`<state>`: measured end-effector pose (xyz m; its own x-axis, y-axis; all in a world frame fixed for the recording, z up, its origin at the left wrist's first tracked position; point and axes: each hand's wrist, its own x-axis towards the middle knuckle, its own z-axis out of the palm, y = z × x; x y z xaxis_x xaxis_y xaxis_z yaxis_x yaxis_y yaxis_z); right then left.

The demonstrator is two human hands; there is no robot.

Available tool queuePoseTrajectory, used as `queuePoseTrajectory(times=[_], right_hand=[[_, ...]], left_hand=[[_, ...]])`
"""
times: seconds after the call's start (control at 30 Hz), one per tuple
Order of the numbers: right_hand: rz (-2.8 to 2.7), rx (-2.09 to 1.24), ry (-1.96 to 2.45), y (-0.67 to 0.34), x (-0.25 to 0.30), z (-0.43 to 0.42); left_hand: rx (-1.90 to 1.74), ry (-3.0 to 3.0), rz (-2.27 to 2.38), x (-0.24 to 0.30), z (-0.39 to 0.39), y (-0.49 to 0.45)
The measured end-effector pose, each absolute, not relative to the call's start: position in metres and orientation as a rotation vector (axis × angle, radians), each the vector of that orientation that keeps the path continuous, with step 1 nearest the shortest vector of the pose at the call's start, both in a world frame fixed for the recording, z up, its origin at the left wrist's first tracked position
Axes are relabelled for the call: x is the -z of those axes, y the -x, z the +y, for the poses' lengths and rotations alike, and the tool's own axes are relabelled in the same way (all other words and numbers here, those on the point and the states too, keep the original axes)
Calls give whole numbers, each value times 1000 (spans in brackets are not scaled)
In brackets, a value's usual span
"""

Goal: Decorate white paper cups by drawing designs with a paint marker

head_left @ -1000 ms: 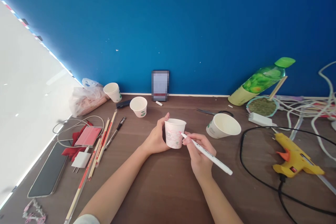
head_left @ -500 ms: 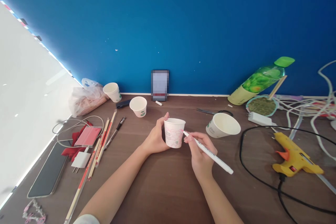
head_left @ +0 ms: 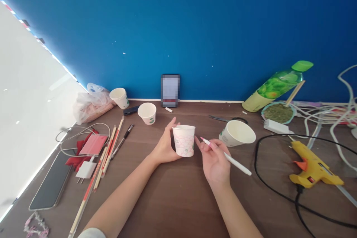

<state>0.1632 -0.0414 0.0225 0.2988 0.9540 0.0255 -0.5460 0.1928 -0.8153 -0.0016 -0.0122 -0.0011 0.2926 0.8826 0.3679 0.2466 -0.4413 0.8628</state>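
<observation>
My left hand [head_left: 165,145] wraps round the left side of a white paper cup [head_left: 184,140] with faint pink marks, which stands upright on the brown table [head_left: 173,200]. My right hand [head_left: 214,160] is just right of the cup and pinches a white pen [head_left: 227,156] with a pink tip. The pen's tip points up and left, a little apart from the cup's wall.
Another paper cup [head_left: 237,133] lies tilted to the right, with scissors [head_left: 227,119] behind it. A yellow glue gun [head_left: 314,165] and black cable [head_left: 279,189] lie at right. Two small cups [head_left: 147,112], sticks [head_left: 107,154], a phone [head_left: 52,180] and a plastic bag [head_left: 92,104] sit at left.
My right hand has drawn the pen away from the cup's side and turned palm up. My left hand has turned the cup slightly.
</observation>
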Motion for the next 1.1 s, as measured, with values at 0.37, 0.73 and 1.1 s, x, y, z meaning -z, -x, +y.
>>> queuePoseTrajectory(times=[0.37, 0.73, 1.1], right_hand=[[-788, -1103, 759, -162, -28, -51], [-1104, -822, 1002, -162, -18, -58], [-1260, -621, 1122, -156, -26, -60]], left_hand=[[-1120, -1924, 1052, 4, -10, 5], [-1160, -2121, 1014, -3, -11, 4], [-1166, -2169, 1002, 1, -11, 4]])
